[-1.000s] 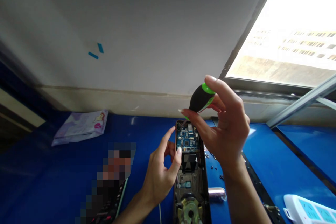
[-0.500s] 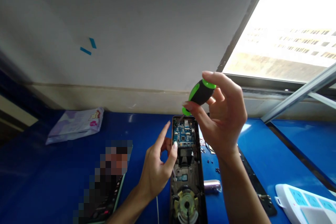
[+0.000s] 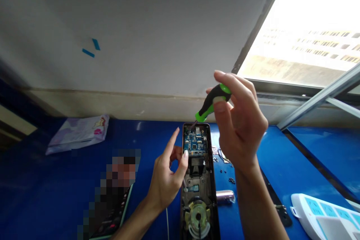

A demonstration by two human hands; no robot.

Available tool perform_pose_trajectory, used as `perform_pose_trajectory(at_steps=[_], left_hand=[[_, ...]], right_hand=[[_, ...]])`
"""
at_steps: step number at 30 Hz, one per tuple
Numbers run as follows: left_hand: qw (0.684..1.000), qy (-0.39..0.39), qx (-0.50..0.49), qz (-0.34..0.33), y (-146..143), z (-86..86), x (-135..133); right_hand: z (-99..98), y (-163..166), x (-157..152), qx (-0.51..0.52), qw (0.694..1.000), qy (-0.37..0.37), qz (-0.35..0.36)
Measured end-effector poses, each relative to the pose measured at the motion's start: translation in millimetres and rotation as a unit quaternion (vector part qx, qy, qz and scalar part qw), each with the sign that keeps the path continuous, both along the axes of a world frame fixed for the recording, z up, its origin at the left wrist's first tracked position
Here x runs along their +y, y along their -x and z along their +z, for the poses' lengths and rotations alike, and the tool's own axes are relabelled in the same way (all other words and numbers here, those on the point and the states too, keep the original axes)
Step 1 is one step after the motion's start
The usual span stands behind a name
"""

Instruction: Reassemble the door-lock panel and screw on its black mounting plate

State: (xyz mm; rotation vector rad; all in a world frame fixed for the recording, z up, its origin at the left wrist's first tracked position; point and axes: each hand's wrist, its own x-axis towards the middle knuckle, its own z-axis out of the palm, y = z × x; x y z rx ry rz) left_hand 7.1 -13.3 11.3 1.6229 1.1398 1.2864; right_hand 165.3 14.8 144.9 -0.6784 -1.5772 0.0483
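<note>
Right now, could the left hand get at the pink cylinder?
Probably, but only by reaching over the open casing, which lies between the left hand and the pink cylinder.

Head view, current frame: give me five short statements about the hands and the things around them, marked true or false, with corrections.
1. The right hand holds a black-and-green screwdriver. True.
2. The screwdriver stands upright. False: it is tilted, its shaft slanting down toward the far end of the blue circuit board.
3. The left hand has its thumb at the left edge of the dark open casing. True.
4. Small dark pieces lie on the blue table right of the casing. True.
5. The white power strip lies left of the casing. False: the power strip lies to its right.
</note>
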Motion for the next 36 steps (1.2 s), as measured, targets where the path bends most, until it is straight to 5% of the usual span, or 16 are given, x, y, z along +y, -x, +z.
perform_pose_trajectory(at_steps=[4, 11, 16, 22, 28, 36], left_hand=[[1.0, -0.008, -0.01, 0.001, 0, -1.8, 1], [1.0, -0.015, -0.016, 0.002, 0, -1.5, 1], [1.0, -0.004, -0.019, -0.001, 0, -0.5, 0], [1.0, -0.008, -0.023, -0.003, 0, -5.7, 2], [1.0, 0.003, -0.016, -0.002, 0, -3.7, 1], [1.0, 0.006, -0.015, 0.007, 1, 0.0, 0]], right_hand=[[3.9, 1, -7, -0.016, 0.999, 0.032, 0.036], [2.3, 0, -3, 0.007, 0.999, -0.006, -0.032], [3.9, -5, -4, -0.032, 0.998, 0.051, 0.03], [3.2, -6, -2, 0.006, 1.0, -0.015, -0.027], [4.9, -8, -6, -0.048, 0.997, 0.049, 0.038], [5.7, -11, -4, -0.011, 1.0, 0.016, 0.006]])
